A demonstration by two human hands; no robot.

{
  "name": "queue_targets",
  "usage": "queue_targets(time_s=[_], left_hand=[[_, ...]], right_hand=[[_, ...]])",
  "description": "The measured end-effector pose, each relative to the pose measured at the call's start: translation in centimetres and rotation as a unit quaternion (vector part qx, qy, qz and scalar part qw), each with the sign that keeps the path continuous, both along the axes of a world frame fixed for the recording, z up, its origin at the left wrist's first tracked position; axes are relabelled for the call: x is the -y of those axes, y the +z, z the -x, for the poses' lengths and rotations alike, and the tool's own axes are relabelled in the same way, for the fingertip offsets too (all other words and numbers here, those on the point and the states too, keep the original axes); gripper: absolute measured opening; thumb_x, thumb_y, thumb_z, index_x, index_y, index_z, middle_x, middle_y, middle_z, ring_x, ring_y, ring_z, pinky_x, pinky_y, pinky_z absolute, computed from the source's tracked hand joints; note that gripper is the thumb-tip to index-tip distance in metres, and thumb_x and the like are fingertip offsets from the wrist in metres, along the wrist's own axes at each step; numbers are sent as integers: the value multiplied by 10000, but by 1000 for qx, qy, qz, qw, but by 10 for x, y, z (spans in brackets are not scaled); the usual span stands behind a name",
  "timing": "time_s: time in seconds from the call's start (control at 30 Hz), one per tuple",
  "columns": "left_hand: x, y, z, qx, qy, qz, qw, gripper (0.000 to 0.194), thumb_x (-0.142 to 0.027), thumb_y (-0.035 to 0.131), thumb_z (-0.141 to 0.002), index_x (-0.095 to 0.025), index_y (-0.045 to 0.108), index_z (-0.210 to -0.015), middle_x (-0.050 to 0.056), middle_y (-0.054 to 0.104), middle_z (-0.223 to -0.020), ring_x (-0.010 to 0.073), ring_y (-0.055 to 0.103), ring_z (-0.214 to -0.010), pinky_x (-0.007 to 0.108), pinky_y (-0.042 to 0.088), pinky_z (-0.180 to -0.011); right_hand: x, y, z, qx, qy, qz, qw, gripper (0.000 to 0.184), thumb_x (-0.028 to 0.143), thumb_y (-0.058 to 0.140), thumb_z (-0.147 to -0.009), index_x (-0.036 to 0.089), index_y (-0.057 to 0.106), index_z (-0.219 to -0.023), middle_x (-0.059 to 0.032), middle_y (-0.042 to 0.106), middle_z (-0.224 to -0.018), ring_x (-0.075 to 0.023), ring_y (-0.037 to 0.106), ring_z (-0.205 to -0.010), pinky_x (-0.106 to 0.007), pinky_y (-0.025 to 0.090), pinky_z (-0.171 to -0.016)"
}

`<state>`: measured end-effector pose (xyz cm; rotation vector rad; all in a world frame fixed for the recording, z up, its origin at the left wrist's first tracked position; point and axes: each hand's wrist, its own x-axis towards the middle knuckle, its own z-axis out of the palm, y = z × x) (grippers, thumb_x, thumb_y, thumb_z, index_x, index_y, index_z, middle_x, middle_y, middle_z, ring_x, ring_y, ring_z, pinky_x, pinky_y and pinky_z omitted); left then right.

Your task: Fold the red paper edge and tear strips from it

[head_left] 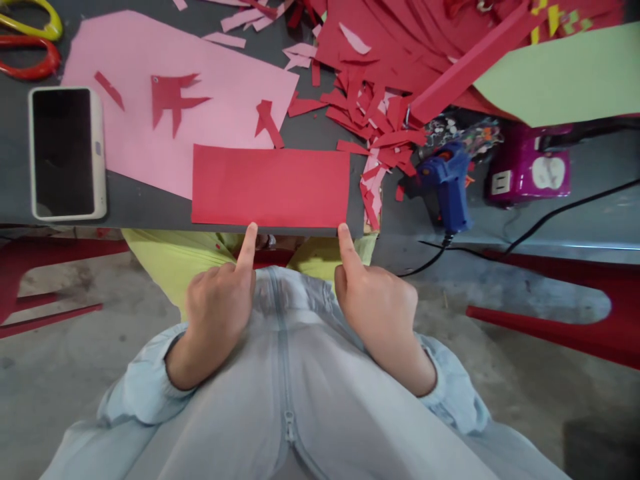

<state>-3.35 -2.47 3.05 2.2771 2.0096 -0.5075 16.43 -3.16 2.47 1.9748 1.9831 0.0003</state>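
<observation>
A red rectangle of paper lies flat along the table's near edge, partly over a large pink sheet. My left hand has its index finger stretched out to the rectangle's lower edge, near the middle, with the other fingers curled in. At the lower right corner, the index finger of my right hand touches or nearly touches the paper in the same pose. Neither hand holds anything. On the pink sheet lie a spiky red cutout and small red scraps.
Left of the paper are a phone and scissors handles. Red and pink scraps are heaped at the right, beside a blue glue gun, a purple box with a black cable, and a pale green sheet.
</observation>
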Motion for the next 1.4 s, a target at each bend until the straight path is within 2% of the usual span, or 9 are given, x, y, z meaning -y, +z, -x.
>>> queue_targets(time_s=[0.23, 0.5, 0.77, 1.0, 1.2, 1.4], left_hand=[[-3, 4, 6, -22, 46, 39, 998, 653, -194, 411, -951, -301, 301, -1586, -9, 577, -547, 185, 590, -522, 278, 308, -510], [-6, 9, 17, -42, 99, 63, 992, 670, -210, 390, -956, -291, 246, -1605, 3, 605, -575, 191, 571, -513, 269, 302, -492], [-3, 11, 27, -76, 112, 27, 990, 639, -246, 306, -969, -240, 258, -1606, 27, 590, -571, 191, 521, -484, 272, 277, -476], [-2, 8, 29, -46, 112, -1, 993, 626, -245, 308, -966, -268, 308, -1592, 12, 571, -563, 171, 470, -465, 283, 223, -475], [2, 1, 30, -6, 92, -54, 994, 614, -232, 308, -966, -222, 350, -1579, 8, 567, -558, 157, 467, -486, 284, 257, -498], [-1, 2, 25, 24, 139, -41, 989, 613, -293, 322, -972, -215, 346, -1580, 21, 619, -601, 179, 550, -530, 275, 306, -511]], right_hand=[[1, 1, 2, 9, 12, -26, 1000, 595, 206, 523, -882, 206, 524, -1476, 56, 434, -438, -77, 44, -461, -233, 70, -456], [2, 1, 4, 0, 4, -35, 999, 582, 205, 496, -884, 185, 552, -1463, 29, 477, -434, -71, 189, -399, -240, 74, -472], [1, 4, 6, 1, -8, -13, 1000, 579, 210, 473, -907, 183, 527, -1483, 48, 428, -445, -69, 169, -401, -232, 77, -466], [-3, 5, 6, 0, -14, 13, 1000, 600, 213, 476, -909, 185, 491, -1508, 62, 388, -472, -79, 138, -434, -237, 94, -462], [-4, 4, 6, -15, -8, 21, 1000, 614, 224, 456, -907, 165, 475, -1518, 64, 371, -494, -101, 247, -426, -233, 159, -455], [-7, -3, -5, -116, -10, 5, 993, 630, 215, 390, -897, 137, 476, -1516, 41, 424, -503, -121, 341, -443, -232, 235, -495]])
